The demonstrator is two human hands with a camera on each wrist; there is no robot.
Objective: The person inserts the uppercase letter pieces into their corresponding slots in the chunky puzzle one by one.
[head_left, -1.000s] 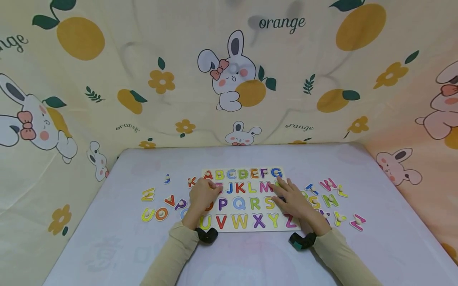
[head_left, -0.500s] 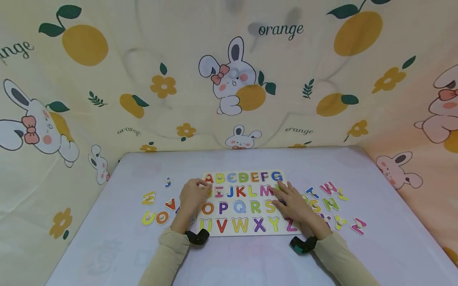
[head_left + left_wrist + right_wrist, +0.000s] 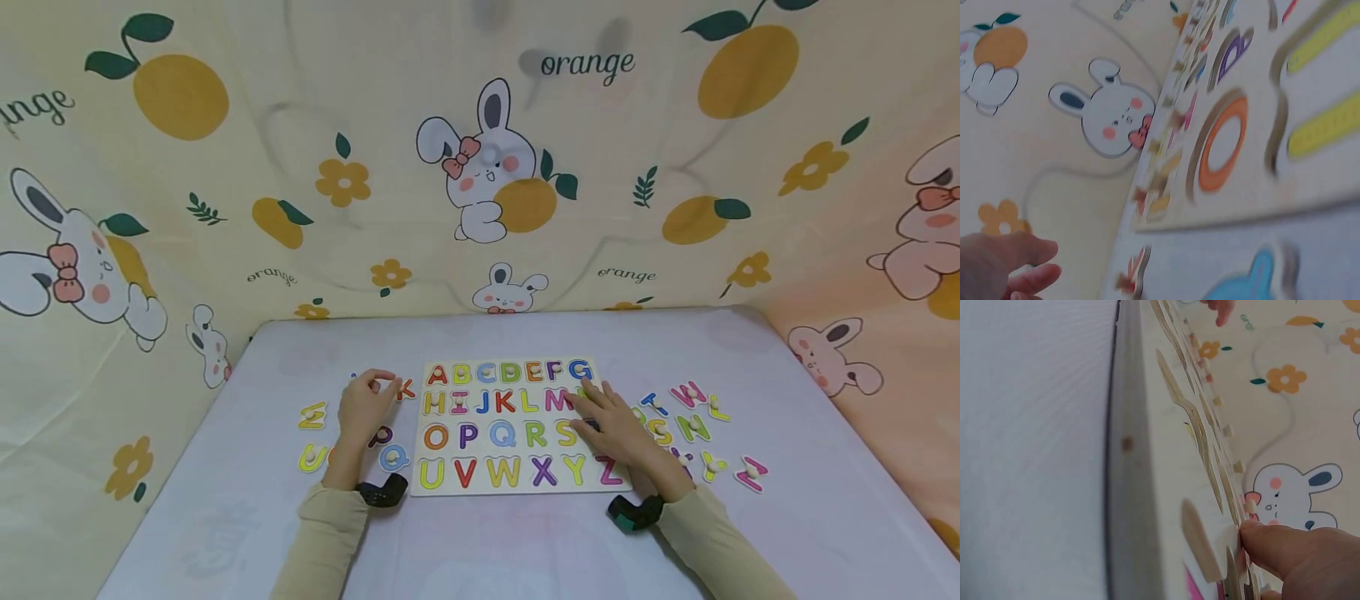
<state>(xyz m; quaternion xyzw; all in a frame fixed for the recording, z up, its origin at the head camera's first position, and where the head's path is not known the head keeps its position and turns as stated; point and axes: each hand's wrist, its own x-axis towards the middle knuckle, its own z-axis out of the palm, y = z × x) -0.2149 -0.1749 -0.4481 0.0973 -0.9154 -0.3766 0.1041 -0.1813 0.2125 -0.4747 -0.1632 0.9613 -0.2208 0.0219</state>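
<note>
- Here, has the left hand near K, left of the board, with relaxed fingers pinching nothing.
- Rests the right hand on the board's right side with straight fingers gripping nothing, seemingly for steadiness.
- Has the board centrally between loose letters, probably for easy reach.
- Has A to I seated.

Cream cloth is hung behind the white table. It is printed with rabbits, oranges, yellow flowers and the word "orange".
</note>
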